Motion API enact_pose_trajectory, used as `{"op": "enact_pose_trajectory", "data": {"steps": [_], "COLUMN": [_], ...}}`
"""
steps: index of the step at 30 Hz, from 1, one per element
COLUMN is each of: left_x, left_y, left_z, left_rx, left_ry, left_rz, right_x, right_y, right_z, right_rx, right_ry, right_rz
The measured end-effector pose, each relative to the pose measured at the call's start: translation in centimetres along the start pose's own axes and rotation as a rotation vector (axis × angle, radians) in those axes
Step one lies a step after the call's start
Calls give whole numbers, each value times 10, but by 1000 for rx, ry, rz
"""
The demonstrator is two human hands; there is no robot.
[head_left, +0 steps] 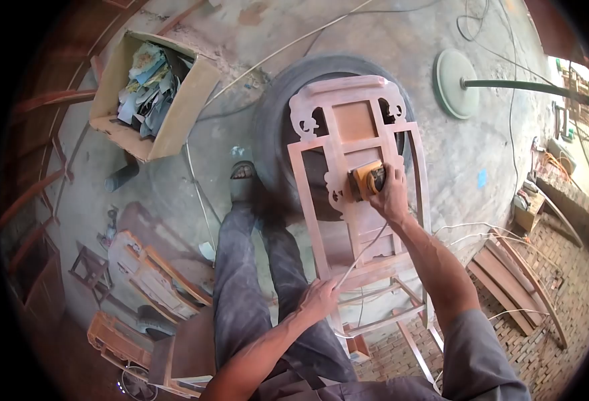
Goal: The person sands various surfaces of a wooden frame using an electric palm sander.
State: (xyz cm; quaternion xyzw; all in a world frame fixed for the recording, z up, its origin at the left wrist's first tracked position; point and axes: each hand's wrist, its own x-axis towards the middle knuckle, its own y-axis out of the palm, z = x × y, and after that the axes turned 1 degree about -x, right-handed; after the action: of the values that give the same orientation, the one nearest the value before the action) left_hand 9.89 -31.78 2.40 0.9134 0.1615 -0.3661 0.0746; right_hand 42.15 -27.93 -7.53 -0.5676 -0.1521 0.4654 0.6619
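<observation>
I see the pale reddish wooden frame [361,217] resting over a dark tire [271,120], its long axis running away from the body, carved end farthest. My right hand [391,194] is wrapped around the yellow sander [364,179] upon its middle; my left hand [318,299] curls by the near edge, whether pinching the cord [362,256] I cannot tell. Open floor [455,160] lies beyond the frame's right edge.

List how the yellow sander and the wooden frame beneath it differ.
The sander is small and compact; the frame is long, with open gaps. The sander is yellow and dark, the frame pale pinkish brown. The right hand grips the sander, while the frame's carved end lies over the tyre.
</observation>
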Motion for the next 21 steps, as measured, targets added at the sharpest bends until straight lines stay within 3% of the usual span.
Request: {"op": "enact_pose_trajectory", "data": {"steps": [3,6,10,13,14,18,21], "left_x": [-4,-4,3,4,0,-8,-14], "left_y": [1,12,11,4,1,-6,7], "left_z": [7,9,4,-1,-1,2,14], "left_rx": [62,-7,-13,18,31,58,61], "left_ry": [-51,1,18,12,-2,-76,0], "left_rz": [87,-54,-81,-42,-22,102,2], "right_x": [-7,5,28,11,2,-31,-24], "right_y": [-3,-8,-15,-9,3,-4,-6], "right_z": [-4,9,32,27,7,12,15], "right_rx": [-9,5,6,40,-61,159,159], "right_ry": [-36,48,156,131,-6,178,166], "right_rz": [9,68,98,35,-48,1,-8]}}
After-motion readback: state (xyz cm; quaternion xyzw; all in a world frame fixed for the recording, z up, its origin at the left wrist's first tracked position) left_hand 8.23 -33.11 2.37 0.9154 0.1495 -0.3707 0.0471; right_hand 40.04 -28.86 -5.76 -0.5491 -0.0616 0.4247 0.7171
